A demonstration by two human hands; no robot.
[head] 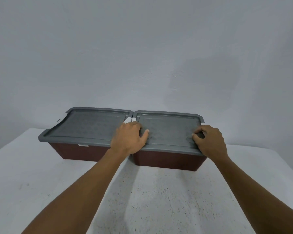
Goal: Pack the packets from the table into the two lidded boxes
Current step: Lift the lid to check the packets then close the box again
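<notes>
right box: brown, grey lid on, sits on white table | left box: lidded too, touching its left side | left hand, right hand: on that lid's two ends, fingers bent, grabbing or just pressing, cannot tell

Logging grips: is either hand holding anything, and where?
On the right lid: left hand at its left edge, right hand at its near-right corner; whether either grip closes round the rim cannot be told.

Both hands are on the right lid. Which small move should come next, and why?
Probably press the right lid down at its near edge. The left hand and right hand rest on it, the left lid is on, and no packets show on the table.
</notes>
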